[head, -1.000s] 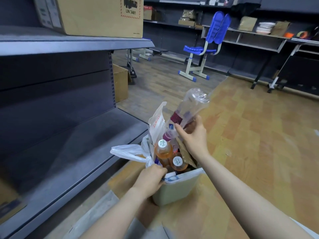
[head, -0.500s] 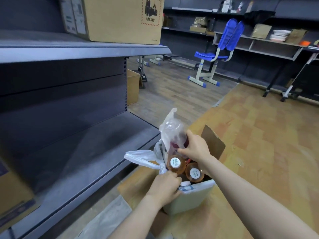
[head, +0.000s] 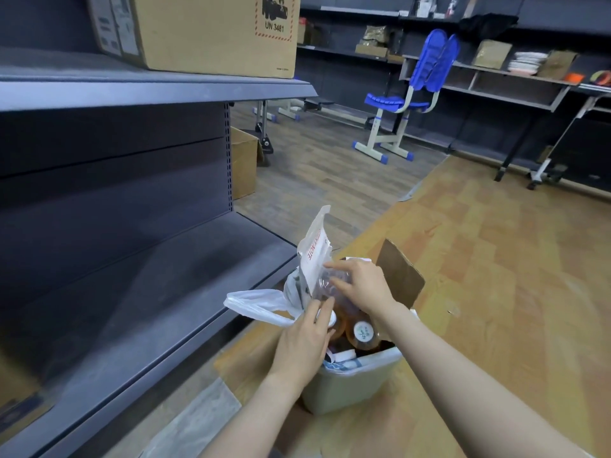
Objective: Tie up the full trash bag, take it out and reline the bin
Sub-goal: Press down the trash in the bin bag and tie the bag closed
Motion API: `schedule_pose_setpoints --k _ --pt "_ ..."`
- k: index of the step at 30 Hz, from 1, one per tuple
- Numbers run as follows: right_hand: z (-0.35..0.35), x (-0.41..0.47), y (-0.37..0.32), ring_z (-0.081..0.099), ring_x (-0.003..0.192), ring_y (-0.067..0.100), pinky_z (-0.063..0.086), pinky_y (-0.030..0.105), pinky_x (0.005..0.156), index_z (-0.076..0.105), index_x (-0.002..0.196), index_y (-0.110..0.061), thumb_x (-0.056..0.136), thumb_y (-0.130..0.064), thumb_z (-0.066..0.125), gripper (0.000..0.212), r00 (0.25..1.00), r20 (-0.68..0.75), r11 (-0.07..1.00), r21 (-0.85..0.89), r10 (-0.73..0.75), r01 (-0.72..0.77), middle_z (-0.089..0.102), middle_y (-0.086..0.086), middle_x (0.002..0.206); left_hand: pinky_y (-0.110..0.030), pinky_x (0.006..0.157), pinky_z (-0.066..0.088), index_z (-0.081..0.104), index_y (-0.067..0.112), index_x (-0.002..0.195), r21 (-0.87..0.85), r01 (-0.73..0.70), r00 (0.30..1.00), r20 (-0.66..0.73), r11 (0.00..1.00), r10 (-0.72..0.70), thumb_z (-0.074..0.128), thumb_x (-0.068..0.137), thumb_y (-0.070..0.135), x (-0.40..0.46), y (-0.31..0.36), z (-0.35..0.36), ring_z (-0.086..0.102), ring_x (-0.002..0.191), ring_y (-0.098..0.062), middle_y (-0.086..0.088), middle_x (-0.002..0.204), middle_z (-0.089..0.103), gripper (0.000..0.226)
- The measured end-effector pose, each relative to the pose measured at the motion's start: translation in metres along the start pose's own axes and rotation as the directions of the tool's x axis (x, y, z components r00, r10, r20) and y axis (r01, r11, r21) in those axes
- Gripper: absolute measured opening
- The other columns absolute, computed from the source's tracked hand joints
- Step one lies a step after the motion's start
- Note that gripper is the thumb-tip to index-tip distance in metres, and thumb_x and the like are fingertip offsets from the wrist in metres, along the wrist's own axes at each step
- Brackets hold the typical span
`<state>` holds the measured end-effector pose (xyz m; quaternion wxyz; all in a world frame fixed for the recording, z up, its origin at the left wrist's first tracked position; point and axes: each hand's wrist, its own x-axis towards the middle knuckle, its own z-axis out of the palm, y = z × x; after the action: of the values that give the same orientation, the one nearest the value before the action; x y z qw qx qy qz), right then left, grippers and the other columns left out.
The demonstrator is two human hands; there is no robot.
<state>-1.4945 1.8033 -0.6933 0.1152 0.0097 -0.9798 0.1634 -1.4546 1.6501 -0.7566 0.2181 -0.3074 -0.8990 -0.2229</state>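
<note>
A small grey bin [head: 350, 388] stands on the floor beside the shelving, lined with a white trash bag whose handle [head: 254, 300] hangs out to the left. It is heaped with orange bottles with white caps [head: 363, 330], a white pouch with red print [head: 314, 249], a cardboard flap [head: 401, 276] and a crumpled clear plastic bottle [head: 325, 287]. My right hand [head: 362, 285] grips that clear bottle from above, low among the trash. My left hand [head: 302, 340] lies over the bin's left rim, fingers stretched out and touching the bottle's lower side.
Dark metal shelving [head: 148, 259] runs along the left, with a cardboard box [head: 205, 31] on the upper shelf. Another box [head: 243, 166] sits on the floor behind. A blue chair [head: 413, 94] and wall shelves stand farther back. Wooden floor [head: 496, 276] lies to the right.
My right hand has brought the clear bottle down from above the bin into the trash. My left hand has let go of the bag's edge and reached up to the bottle.
</note>
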Motion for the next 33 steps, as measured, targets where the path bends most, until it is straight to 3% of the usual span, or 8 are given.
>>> schedule_pose_setpoints --k 4,7,10,12,15,19,24,33 --pt "0.017 0.0 0.001 0.063 0.104 0.02 0.05 0.033 0.083 0.065 0.116 -0.032 0.087 -0.025 0.056 0.031 0.999 0.042 0.999 0.03 0.009 -0.011 0.069 0.0 0.114 -0.014 0.045 0.046 0.051 0.015 0.124 -0.009 0.002 1.0 -0.01 1.0 -0.002 0.089 0.052 0.033 -0.006 -0.001 -0.008 0.068 0.072 -0.009 0.003 0.104 0.067 0.083" --pt "0.016 0.001 -0.003 0.059 0.109 0.023 0.043 0.035 0.089 0.06 0.122 -0.034 0.09 -0.029 0.053 0.033 0.996 0.088 0.997 -0.077 0.033 -0.027 0.066 0.001 0.118 -0.024 0.081 0.052 0.033 0.011 0.134 -0.143 0.125 0.988 -0.07 0.982 -0.136 0.075 0.063 0.053 -0.003 -0.001 -0.02 0.058 0.11 -0.021 -0.01 0.125 0.055 0.093" --pt "0.003 -0.012 -0.002 0.047 0.126 0.019 0.03 0.04 0.101 0.05 0.131 -0.034 0.092 -0.04 0.042 0.041 0.986 0.159 0.993 -0.099 -0.05 0.066 0.056 -0.003 0.132 -0.035 0.111 0.025 0.008 0.015 0.145 -0.415 0.301 0.926 -0.089 0.859 -0.367 0.05 0.076 0.069 0.02 0.004 -0.036 0.02 0.138 -0.022 -0.014 0.15 0.021 0.097" --pt "-0.007 -0.03 0.003 0.051 0.122 0.024 0.034 0.041 0.099 0.056 0.126 -0.024 0.088 -0.041 0.039 0.045 0.987 -0.113 0.993 -0.022 -0.115 0.113 0.058 0.002 0.129 -0.037 0.117 0.013 -0.004 0.014 0.149 -0.591 0.465 0.851 0.092 0.659 -0.517 0.059 0.081 0.054 0.04 0.005 -0.043 0.006 0.145 -0.022 -0.009 0.158 0.003 0.101" --pt "-0.025 -0.047 0.025 0.044 0.127 0.029 0.034 0.047 0.104 0.048 0.134 -0.019 0.089 -0.036 0.049 0.048 0.862 -0.495 0.993 0.017 0.112 -0.119 0.049 0.009 0.137 -0.041 0.114 0.026 0.011 0.025 0.15 -0.586 0.481 0.872 0.248 0.652 -0.421 0.056 0.09 0.039 0.06 -0.003 -0.036 0.023 0.142 -0.022 -0.001 0.155 0.022 0.076" --pt "-0.037 -0.058 0.052 0.025 0.142 0.025 0.024 0.04 0.113 0.016 0.15 -0.017 0.095 -0.041 0.045 0.066 0.796 -0.14 0.737 0.496 0.589 -0.459 0.025 0.003 0.155 -0.033 0.115 0.023 0.041 0.032 0.139 -0.425 0.222 0.95 0.298 0.878 -0.097 0.037 0.093 0.001 0.07 0.008 -0.021 0.025 0.142 -0.02 0.0 0.154 0.028 0.056" --pt "-0.032 -0.055 0.054 0.049 0.125 0.015 0.037 0.036 0.106 0.051 0.131 -0.032 0.093 -0.049 0.044 0.042 0.887 -0.109 0.764 0.562 0.448 -0.317 0.057 -0.009 0.132 -0.029 0.108 0.026 0.039 0.032 0.141 -0.244 0.126 0.878 0.479 0.961 0.006 0.048 0.088 0.017 0.089 0.001 -0.031 0.027 0.14 -0.019 0.001 0.153 0.031 0.056" --pt "0.004 -0.048 0.032 0.059 0.08 0.022 0.039 0.033 0.067 0.05 0.119 -0.036 0.083 -0.051 0.023 0.048 0.988 -0.027 0.981 0.126 0.152 -0.148 0.054 -0.011 0.073 -0.035 0.084 0.044 0.057 0.022 0.114 -0.058 0.052 0.854 0.52 0.997 -0.014 0.041 0.077 0.074 0.084 0.003 -0.023 0.053 0.108 -0.027 -0.008 0.112 0.056 0.066"
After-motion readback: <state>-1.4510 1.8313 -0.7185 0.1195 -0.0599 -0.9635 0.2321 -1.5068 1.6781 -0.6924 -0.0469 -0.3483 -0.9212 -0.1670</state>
